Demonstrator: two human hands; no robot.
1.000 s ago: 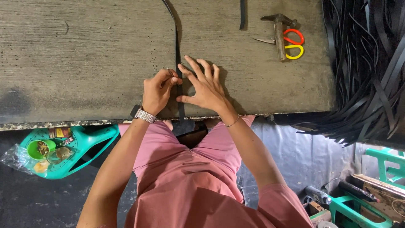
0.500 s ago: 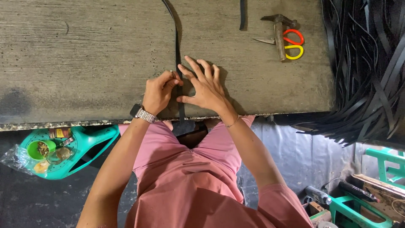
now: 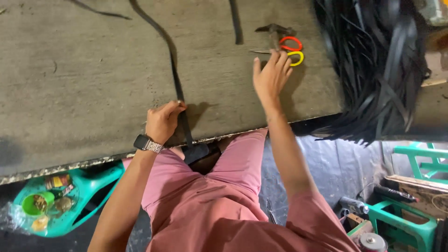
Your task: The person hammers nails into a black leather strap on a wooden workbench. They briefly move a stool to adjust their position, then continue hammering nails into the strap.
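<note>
- A long black strap [image 3: 173, 70] is laid across the grey worktable [image 3: 70, 93], running from the top of the frame down to the table's near edge at lower centre, where its wider end [image 3: 196, 151] hangs over the edge above the lap.
- The strap is pinned near that edge by the left hand [image 3: 162, 122], with fingers curled and the thumb and fingertips closed against the strap's side; a wristwatch [image 3: 148, 144] is worn on that wrist.
- The right hand [image 3: 270, 77] is stretched toward the upper centre-right of the frame, fingers open and slightly spread, nothing held in it. Its fingertips are at the yellow handle loop of the scissors [image 3: 284, 46], touching or just short of it; which cannot be told.
- A hammer [image 3: 274, 31] lies just beside the scissors, partly across them, and a short black strip [image 3: 235, 21] lies to their left.
- A heap of black strips [image 3: 373, 70] fills the upper right.
- A teal plastic tray [image 3: 93, 186] with small items sits at the lower left, below the table edge.
- For a good pickup, the loops would best be gripped cleanly, clear of the hammer head, while the strap is kept flat and pinned so its position is not lost.
</note>
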